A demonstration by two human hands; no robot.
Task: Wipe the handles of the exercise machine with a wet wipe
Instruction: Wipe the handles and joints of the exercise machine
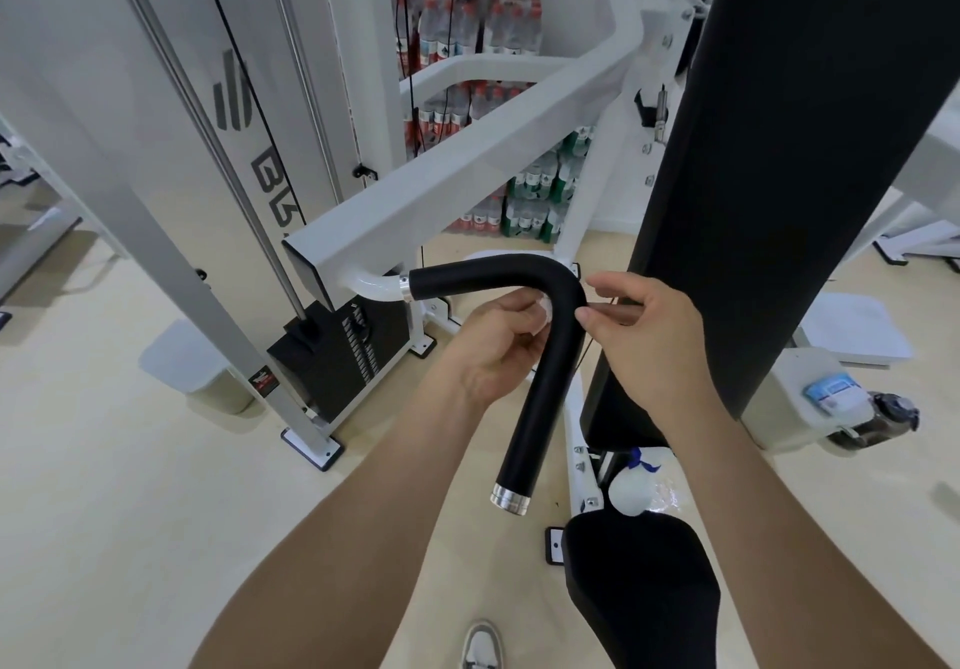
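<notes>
Left hand (498, 346) clutches wet wipe (546, 310) against handle (553, 356) bend; right hand (639, 335) — grip unclear — thumb touching.

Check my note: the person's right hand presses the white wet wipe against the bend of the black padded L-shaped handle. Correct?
No. The head view shows the left hand pressing the white wet wipe against the bend of the black padded L-shaped handle; the right hand only touches the bend's far side with its fingers.
</notes>
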